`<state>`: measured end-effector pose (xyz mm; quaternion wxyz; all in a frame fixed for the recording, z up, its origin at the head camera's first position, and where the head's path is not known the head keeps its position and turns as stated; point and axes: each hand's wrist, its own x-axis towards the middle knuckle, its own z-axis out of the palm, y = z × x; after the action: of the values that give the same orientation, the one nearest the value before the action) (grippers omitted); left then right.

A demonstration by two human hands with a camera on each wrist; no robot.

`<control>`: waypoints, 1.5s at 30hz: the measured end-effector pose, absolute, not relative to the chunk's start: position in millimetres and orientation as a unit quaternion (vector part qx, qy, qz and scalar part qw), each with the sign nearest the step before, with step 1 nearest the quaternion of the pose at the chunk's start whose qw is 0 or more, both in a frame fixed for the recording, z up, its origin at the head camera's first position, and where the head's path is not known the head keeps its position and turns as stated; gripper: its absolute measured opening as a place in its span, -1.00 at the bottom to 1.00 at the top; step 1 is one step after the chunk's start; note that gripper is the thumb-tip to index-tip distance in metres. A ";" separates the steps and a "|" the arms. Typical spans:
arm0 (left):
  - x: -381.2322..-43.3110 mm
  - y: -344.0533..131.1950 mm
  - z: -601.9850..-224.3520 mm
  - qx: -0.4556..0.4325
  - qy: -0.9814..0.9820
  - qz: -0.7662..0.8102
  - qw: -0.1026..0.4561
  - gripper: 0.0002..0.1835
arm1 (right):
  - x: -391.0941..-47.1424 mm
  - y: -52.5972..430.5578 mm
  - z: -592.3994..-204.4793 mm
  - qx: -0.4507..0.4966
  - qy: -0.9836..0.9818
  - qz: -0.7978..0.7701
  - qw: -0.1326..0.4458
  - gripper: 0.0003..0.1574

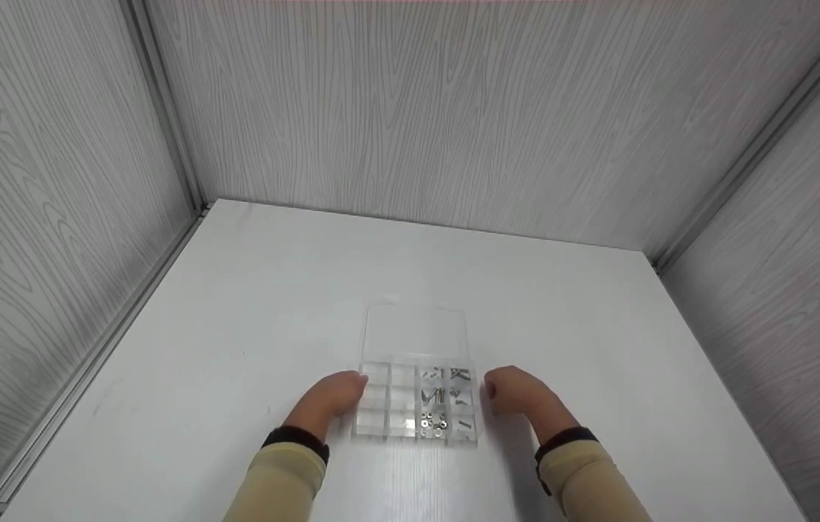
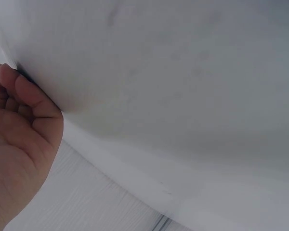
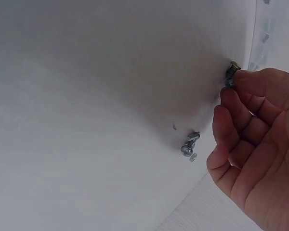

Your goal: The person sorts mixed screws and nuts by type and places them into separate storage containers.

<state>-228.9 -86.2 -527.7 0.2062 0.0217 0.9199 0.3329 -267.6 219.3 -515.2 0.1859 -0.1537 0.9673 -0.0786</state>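
A clear plastic compartment box (image 1: 373, 424) lies with its lid open on the white table, small metal fasteners (image 1: 433, 420) in its right-hand compartments. At its left wall is my left hand (image 1: 337, 391), fingers curled and thumb at the rim; in the left wrist view my left hand (image 2: 24, 130) shows curled fingers, the box mostly out of sight. Right of the box, my right hand (image 3: 260, 115) pinches a small screw (image 3: 232, 70) between thumb and forefinger, just above the table. Beside that hand lie another screw (image 3: 187, 149) and a small ring-shaped washer (image 3: 193, 157).
The transparent lid (image 1: 417, 330) lies back behind the compartments, away from me. White table surface (image 1: 257, 290) stretches around the box. Grey wood-grain panels (image 1: 410, 109) stand at the back and on both sides.
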 end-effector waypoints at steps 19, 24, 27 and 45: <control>-228.8 -87.2 -526.8 0.003 0.910 0.355 0.214 -0.48 | -267.1 197.8 -499.2 -0.223 0.956 -0.139 0.127 -0.80; -229.2 -87.3 -528.0 0.002 0.912 0.350 0.212 -0.48 | -266.6 198.1 -500.2 -0.239 0.952 -0.141 0.127 -0.81; -230.0 -87.4 -528.9 0.005 0.915 0.342 0.212 -0.48 | -267.3 203.4 -499.7 -0.248 0.950 -0.142 0.123 -0.79; -230.0 -89.3 -529.9 0.001 0.913 0.347 0.214 -0.45 | -263.0 226.5 -516.6 -0.189 0.960 -0.075 0.193 -0.78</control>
<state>-230.0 -89.3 -529.9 0.2143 0.0013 0.9130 0.3471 -263.0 226.5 -516.6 0.1932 -0.1886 0.9600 -0.0748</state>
